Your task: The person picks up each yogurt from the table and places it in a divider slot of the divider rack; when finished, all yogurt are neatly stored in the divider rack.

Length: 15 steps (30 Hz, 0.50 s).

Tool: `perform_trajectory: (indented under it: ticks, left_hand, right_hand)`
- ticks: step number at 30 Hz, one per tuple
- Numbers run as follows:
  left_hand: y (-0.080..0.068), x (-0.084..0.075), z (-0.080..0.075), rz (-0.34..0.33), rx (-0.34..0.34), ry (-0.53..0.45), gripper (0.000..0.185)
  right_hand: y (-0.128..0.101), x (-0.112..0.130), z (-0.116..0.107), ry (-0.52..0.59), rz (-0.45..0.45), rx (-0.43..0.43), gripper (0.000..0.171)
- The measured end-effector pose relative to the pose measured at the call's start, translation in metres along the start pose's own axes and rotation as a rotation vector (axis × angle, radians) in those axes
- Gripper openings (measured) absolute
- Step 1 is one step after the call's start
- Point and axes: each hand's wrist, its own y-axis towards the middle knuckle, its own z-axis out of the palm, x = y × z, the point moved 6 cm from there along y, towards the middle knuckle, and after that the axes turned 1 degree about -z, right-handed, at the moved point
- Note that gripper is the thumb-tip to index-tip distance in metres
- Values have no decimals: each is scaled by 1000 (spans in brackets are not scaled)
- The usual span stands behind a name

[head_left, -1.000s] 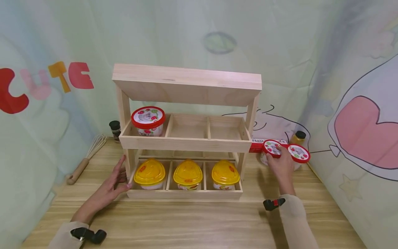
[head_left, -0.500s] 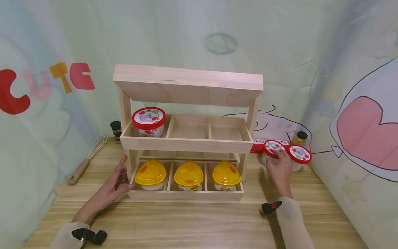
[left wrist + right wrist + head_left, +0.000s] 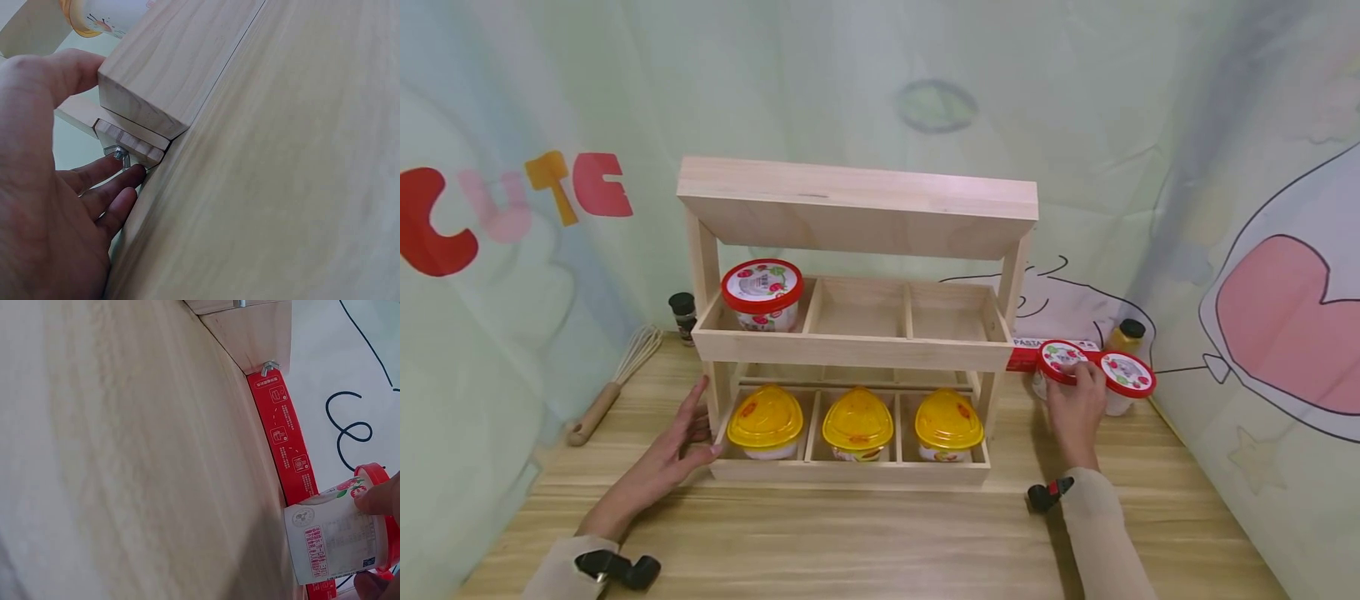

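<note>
My left hand point(image 3: 662, 458) touches the lower left corner of a two-tier wooden rack point(image 3: 850, 354). In the left wrist view, its thumb lies on the wood and its fingers reach loosely beside a wing nut point(image 3: 119, 152). My right hand point(image 3: 1077, 417) holds a red-lidded tub point(image 3: 1062, 358) standing on the table right of the rack, with the thumb on its side in the right wrist view. Another red-lidded tub point(image 3: 1124, 375) stands close to that one. A third red-lidded tub point(image 3: 763, 287) sits in the upper tier's left compartment.
Yellow-lidded tubs point(image 3: 857, 419) fill the lower tier's three compartments. A red pasta box point(image 3: 284, 437) lies behind the held tub, near a yellow jar point(image 3: 1125, 336). On the left are a whisk point(image 3: 617, 383) and a black-capped jar point(image 3: 683, 318). Printed cloth walls enclose the table.
My right hand has shifted slightly left and settled around the nearer red-lidded tub. My left hand stays at the rack's corner. The head view has moved a little.
</note>
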Motion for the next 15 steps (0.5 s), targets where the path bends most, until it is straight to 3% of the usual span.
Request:
perform_trajectory:
  ticks: [10, 15]
  left_hand:
    - [0, -2, -1, -43, 10, 15, 110]
    - [0, -3, 0, -40, 12, 18, 110]
  right_hand:
    - [-1, -1, -4, -36, 6, -1, 25]
    - [-2, 3, -14, -16, -57, -43, 24]
